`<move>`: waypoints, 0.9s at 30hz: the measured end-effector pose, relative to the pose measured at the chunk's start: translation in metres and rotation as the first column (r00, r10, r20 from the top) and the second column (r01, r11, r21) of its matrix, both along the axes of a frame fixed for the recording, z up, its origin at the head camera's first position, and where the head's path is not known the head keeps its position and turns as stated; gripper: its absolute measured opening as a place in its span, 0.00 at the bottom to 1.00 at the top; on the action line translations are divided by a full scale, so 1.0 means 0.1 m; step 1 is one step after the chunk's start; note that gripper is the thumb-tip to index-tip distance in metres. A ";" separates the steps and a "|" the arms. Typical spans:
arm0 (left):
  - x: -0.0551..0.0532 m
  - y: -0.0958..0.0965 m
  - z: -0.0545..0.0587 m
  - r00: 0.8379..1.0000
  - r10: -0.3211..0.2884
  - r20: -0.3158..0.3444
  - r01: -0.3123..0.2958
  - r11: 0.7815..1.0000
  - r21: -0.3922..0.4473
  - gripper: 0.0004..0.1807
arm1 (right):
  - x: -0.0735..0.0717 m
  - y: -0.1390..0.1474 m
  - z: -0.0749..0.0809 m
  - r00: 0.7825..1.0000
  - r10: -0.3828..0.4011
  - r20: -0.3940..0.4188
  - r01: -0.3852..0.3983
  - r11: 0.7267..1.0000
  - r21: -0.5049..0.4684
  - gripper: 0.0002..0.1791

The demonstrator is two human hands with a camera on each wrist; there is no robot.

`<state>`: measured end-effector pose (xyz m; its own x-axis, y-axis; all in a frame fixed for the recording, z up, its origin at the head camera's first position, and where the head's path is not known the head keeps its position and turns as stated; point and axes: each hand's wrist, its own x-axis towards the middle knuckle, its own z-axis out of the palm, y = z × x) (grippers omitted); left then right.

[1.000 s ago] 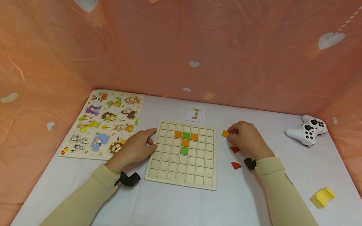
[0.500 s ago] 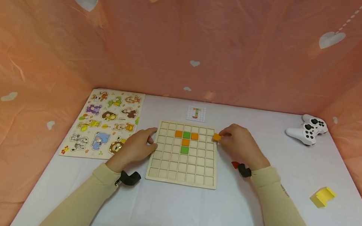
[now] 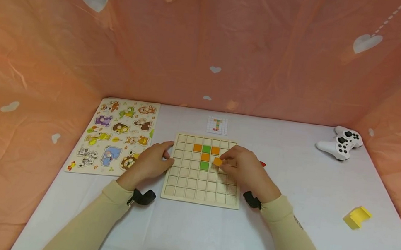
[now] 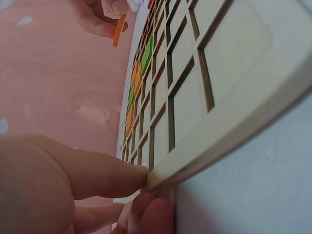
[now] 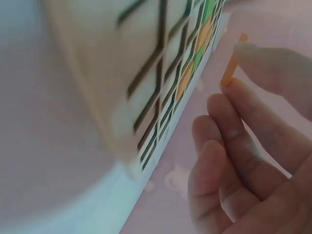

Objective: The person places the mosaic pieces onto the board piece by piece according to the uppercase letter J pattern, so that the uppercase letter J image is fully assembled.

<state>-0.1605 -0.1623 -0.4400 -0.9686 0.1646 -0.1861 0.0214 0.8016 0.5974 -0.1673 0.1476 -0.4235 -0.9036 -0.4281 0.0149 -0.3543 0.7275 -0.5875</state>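
A wooden grid board (image 3: pixel 180 193) lies mid-table, with orange and green square tiles set in several of its cells. Along its left edge rests my left hand (image 3: pixel 148 162), the thumb (image 4: pixel 114 175) touching the rim in the left wrist view. Over the right part of the grid, my right hand (image 3: pixel 249 170) pinches an orange square tile (image 3: pixel 217 161) between thumb and fingertips. The right wrist view shows this tile (image 5: pixel 234 61) edge-on, with the other fingers curled below. To the right of the green tile (image 3: pixel 204 166), the held tile overlaps bare cells.
Behind the board lies a small pattern card (image 3: pixel 217 125). An animal puzzle board (image 3: pixel 133 107) is at the left. A red piece (image 3: pixel 263 164) shows partly behind the right hand. Farther right are a white game controller (image 3: pixel 341 144) and a yellow block (image 3: pixel 356 218).
My right hand has carried the orange tile leftward from the table beside the board to over the grid. The left hand stays at the board's left edge.
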 end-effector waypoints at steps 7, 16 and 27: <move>0.00 -0.01 -0.02 1.000 0.001 0.005 -0.001 1.000 0.005 0.36 | 0.12 -0.17 -0.03 0.999 0.052 -0.002 -0.052 0.998 0.027 0.10; -0.01 -0.01 -0.01 1.000 -0.003 0.012 0.003 1.000 -0.003 0.36 | 0.20 -0.31 -0.09 0.991 0.116 -0.063 -0.109 0.988 0.106 0.09; -0.02 -0.01 -0.02 1.000 -0.004 0.022 0.004 1.000 -0.005 0.36 | 0.24 -0.39 -0.07 0.988 0.132 -0.076 -0.120 0.982 0.146 0.07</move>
